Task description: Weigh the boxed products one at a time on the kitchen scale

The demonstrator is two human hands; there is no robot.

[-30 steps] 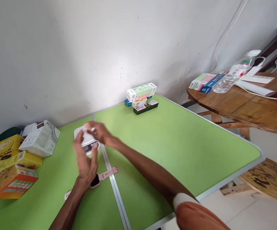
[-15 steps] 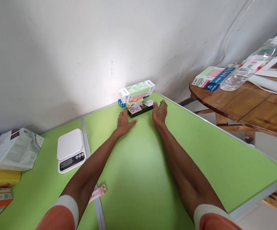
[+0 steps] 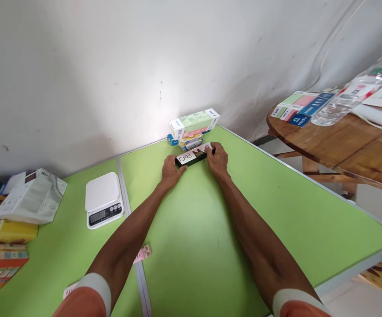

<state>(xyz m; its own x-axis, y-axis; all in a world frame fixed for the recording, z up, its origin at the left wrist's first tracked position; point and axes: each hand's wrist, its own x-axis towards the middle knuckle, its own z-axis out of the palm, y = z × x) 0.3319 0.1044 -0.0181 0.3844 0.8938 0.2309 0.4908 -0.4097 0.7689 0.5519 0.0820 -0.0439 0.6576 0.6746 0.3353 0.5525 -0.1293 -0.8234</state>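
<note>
Both hands have moved in since half a second ago, when they flanked the long black cardboard box with a pale printed top [image 3: 191, 156]; now the left hand [image 3: 171, 171] clasps its left end and the right hand [image 3: 218, 160] grips its right end. A large R and O can be read on its top, which faces the camera more; whether it is raised off the green tabletop [image 3: 277, 211] I cannot tell. The box sits before a stack: a long white carton with green and pink panels [image 3: 196, 122] over a yellow-and-white packet [image 3: 190, 141] and a blue carton [image 3: 172, 140], their print too small to read. The clear plastic bottle with a red-and-white label [image 3: 352, 94] stands beyond on the brown wooden table [image 3: 336, 145]; its contents are unclear.
</note>
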